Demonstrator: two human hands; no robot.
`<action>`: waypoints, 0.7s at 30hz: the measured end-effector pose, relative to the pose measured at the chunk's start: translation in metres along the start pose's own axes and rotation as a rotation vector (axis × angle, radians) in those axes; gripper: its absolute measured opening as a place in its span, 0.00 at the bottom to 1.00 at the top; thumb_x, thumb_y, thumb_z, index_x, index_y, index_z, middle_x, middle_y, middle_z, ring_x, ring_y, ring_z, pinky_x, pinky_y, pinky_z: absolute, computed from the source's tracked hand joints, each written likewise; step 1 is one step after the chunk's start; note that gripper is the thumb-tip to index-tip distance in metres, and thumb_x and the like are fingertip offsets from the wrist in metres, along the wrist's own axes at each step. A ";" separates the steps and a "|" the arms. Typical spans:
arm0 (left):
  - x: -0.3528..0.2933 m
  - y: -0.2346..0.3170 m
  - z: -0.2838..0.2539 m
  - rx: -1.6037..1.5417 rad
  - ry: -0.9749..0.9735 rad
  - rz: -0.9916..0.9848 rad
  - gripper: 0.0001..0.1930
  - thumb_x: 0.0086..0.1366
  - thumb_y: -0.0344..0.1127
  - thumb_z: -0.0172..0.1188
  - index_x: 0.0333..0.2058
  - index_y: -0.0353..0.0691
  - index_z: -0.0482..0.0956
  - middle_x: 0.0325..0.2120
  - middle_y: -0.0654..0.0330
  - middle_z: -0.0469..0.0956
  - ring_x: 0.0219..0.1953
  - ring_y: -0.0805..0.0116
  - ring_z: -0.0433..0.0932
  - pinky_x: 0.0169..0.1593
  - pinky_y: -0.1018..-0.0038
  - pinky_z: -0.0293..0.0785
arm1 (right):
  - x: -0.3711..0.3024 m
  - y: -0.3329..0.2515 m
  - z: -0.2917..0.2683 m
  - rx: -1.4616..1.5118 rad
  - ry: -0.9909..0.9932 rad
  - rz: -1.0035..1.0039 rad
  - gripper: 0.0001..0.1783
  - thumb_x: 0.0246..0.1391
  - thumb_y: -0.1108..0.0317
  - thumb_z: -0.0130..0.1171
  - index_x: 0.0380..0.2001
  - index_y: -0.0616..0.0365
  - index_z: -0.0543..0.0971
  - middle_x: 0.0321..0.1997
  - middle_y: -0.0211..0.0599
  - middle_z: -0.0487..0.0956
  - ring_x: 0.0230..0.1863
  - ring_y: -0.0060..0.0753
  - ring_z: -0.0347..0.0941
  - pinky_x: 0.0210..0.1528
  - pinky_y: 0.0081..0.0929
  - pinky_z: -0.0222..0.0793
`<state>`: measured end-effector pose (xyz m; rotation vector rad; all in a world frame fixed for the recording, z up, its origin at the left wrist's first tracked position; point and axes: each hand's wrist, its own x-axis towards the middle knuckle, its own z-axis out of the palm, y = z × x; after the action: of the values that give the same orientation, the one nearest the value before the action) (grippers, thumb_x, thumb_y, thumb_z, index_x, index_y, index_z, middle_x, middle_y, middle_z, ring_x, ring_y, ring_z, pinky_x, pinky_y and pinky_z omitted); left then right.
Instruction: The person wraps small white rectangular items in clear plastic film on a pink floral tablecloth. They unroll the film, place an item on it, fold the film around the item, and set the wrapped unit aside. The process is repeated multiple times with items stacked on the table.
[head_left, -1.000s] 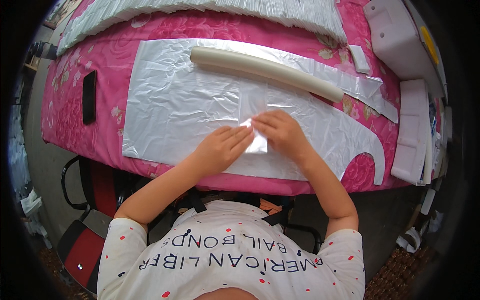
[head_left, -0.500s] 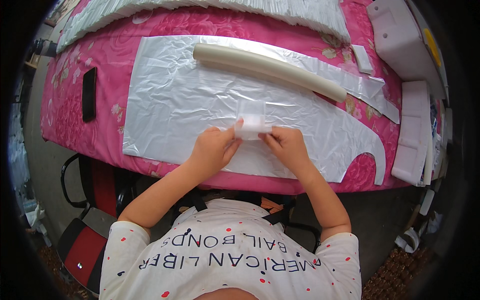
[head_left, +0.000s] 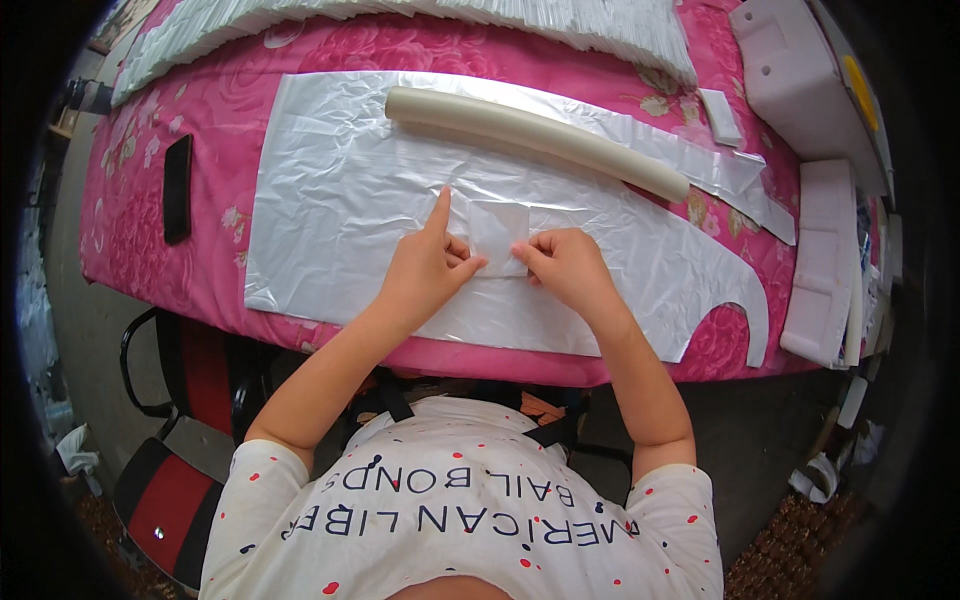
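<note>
Between my hands is a small square piece of thin white film (head_left: 498, 232), folded and semi-translucent. My left hand (head_left: 425, 265) pinches its lower left edge between thumb and curled fingers, the index finger pointing away from me. At its right edge, my right hand (head_left: 572, 268) grips the film with thumb and bent fingers. Beneath both hands a large crinkled sheet of silvery-white plastic (head_left: 340, 200) lies spread out, with a curved cutout at its right end. A long beige tube (head_left: 540, 135) rests across the far part of this sheet.
A pink floral cloth (head_left: 120, 240) covers the table. A black phone (head_left: 177, 190) lies at the left. Along the far edge runs a long row of stacked white pieces (head_left: 400, 8). A small white packet (head_left: 720, 117) and white foam boxes (head_left: 815, 265) are at the right. A red-black chair (head_left: 170, 510) stands lower left.
The white film, a compact folded bundle before, now lies flatter and more opened out. My left index finger has stretched forward, and my right hand has shifted slightly left along the film.
</note>
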<state>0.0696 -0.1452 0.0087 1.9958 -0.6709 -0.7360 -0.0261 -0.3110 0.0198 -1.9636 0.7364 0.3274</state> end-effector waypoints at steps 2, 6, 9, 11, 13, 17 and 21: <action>-0.001 0.000 0.000 0.022 -0.026 -0.020 0.45 0.49 0.30 0.65 0.59 0.23 0.45 0.21 0.55 0.78 0.21 0.67 0.78 0.29 0.78 0.72 | -0.002 0.001 0.001 -0.014 0.012 0.004 0.15 0.48 0.59 0.57 0.22 0.62 0.80 0.14 0.36 0.76 0.17 0.26 0.72 0.24 0.25 0.66; 0.000 0.002 -0.001 -0.003 -0.033 -0.055 0.46 0.48 0.31 0.66 0.59 0.24 0.44 0.21 0.56 0.78 0.20 0.70 0.77 0.29 0.80 0.72 | -0.003 -0.003 0.001 -0.037 0.003 0.028 0.15 0.47 0.59 0.57 0.23 0.61 0.81 0.14 0.36 0.76 0.17 0.27 0.72 0.24 0.25 0.66; -0.001 0.005 -0.001 0.045 -0.031 -0.071 0.47 0.48 0.32 0.66 0.60 0.26 0.45 0.27 0.54 0.77 0.23 0.71 0.76 0.31 0.79 0.71 | -0.001 0.001 0.002 -0.013 -0.001 0.036 0.15 0.47 0.59 0.57 0.23 0.61 0.81 0.14 0.37 0.76 0.17 0.28 0.72 0.25 0.26 0.66; -0.005 0.017 0.001 0.148 -0.033 -0.087 0.46 0.48 0.32 0.65 0.61 0.28 0.46 0.35 0.51 0.76 0.30 0.67 0.77 0.36 0.75 0.72 | -0.001 0.000 0.001 -0.029 -0.002 0.038 0.15 0.47 0.59 0.57 0.23 0.62 0.81 0.14 0.37 0.76 0.17 0.29 0.73 0.25 0.26 0.66; -0.006 0.008 0.011 0.450 0.187 0.346 0.45 0.48 0.36 0.64 0.61 0.29 0.47 0.47 0.47 0.68 0.44 0.59 0.72 0.47 0.68 0.67 | -0.002 -0.002 0.002 -0.041 0.004 0.036 0.15 0.47 0.59 0.57 0.23 0.62 0.81 0.15 0.37 0.76 0.18 0.30 0.73 0.26 0.27 0.66; -0.004 0.008 0.033 0.609 0.101 0.573 0.44 0.50 0.46 0.60 0.60 0.29 0.49 0.60 0.44 0.52 0.63 0.49 0.50 0.63 0.58 0.47 | -0.001 0.000 0.005 -0.058 0.039 0.001 0.14 0.46 0.60 0.56 0.22 0.62 0.81 0.16 0.40 0.76 0.19 0.35 0.73 0.26 0.29 0.67; 0.002 -0.013 0.050 0.592 0.074 0.528 0.50 0.50 0.56 0.58 0.60 0.27 0.44 0.62 0.43 0.45 0.66 0.51 0.42 0.65 0.59 0.37 | -0.002 -0.002 0.007 -0.079 0.048 0.041 0.13 0.43 0.61 0.57 0.20 0.61 0.80 0.17 0.41 0.76 0.21 0.39 0.74 0.27 0.32 0.68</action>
<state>0.0375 -0.1682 -0.0249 2.1908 -1.4226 -0.1442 -0.0260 -0.3040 0.0187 -2.0384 0.8060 0.3398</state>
